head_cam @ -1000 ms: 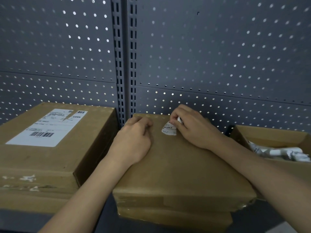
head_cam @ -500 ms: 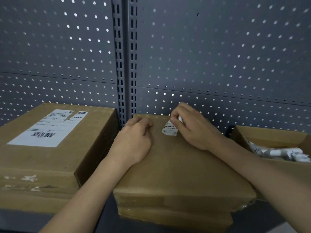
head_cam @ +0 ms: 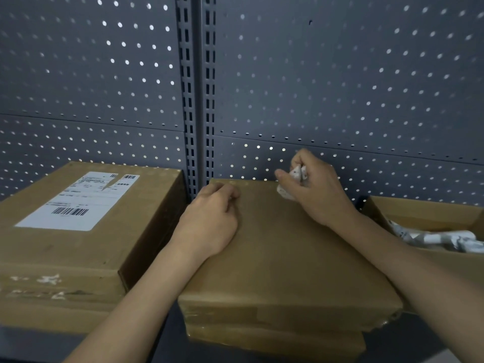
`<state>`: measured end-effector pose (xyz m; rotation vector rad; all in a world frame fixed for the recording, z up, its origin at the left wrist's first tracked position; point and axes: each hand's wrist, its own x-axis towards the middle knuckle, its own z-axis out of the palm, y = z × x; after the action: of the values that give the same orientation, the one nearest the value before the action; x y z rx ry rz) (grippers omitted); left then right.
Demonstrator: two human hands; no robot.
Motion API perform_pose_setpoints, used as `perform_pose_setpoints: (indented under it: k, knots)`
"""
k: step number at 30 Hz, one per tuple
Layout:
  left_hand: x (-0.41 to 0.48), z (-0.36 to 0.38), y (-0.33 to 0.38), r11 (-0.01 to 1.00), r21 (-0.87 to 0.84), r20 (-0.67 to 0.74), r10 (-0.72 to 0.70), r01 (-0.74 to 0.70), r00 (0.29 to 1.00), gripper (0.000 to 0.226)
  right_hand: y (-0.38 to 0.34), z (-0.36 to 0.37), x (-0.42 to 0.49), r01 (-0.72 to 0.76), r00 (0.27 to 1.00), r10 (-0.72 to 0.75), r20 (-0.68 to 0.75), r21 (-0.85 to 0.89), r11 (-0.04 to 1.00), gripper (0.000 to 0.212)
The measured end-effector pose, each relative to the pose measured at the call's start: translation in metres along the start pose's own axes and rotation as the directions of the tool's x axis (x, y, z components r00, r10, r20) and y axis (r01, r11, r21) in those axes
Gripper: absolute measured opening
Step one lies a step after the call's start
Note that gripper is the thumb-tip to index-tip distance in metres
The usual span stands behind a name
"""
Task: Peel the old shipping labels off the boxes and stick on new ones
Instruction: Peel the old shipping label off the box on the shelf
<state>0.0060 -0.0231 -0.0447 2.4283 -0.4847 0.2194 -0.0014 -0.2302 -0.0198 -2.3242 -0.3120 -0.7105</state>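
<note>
My right hand (head_cam: 318, 191) pinches the crumpled label scrap (head_cam: 294, 179) above the middle box (head_cam: 288, 252), while my left hand (head_cam: 210, 222), fingers curled on nothing, presses down on its top.

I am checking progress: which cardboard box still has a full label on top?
The left box: a large white barcode label lies flat on its lid.

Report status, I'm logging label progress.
Left hand braces middle box. Right hand pinches crumpled label scrap. Nothing obstructing.
</note>
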Motion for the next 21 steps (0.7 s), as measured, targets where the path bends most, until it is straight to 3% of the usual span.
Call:
perform_pose_setpoints:
  k: [6,8,10,15,18,21]
  knots:
    - [0.002,-0.002,0.002,1.0,0.002,0.019,0.004,-0.004,1.0,0.032,0.006,-0.001,0.0,0.001,0.992,-0.004,0.122,0.022,1.0,0.005]
    - [0.003,-0.003,0.004,1.0,-0.011,0.04,0.002,-0.001,0.999,0.032,0.01,-0.002,-0.001,0.043,0.978,-0.042,0.207,0.002,0.999,0.039]
    - [0.004,-0.003,0.005,1.0,-0.02,0.056,0.009,-0.008,0.998,0.032,0.012,-0.003,-0.003,0.062,0.965,-0.05,0.259,-0.039,0.997,0.048]
    - [0.003,-0.006,0.008,0.998,0.017,0.109,0.06,-0.062,0.992,0.034,0.005,-0.021,-0.007,-0.055,0.996,0.054,0.075,0.016,0.998,0.027]
    - [0.001,-0.012,0.008,0.994,0.077,0.148,0.072,-0.084,0.986,0.039,-0.005,-0.038,-0.019,-0.1,0.994,0.099,-0.048,-0.011,0.995,0.038]
    - [-0.001,-0.022,0.016,0.983,0.063,0.102,0.165,-0.171,0.981,0.043,-0.004,-0.062,-0.034,-0.198,0.969,0.192,-0.155,-0.028,0.98,0.047]
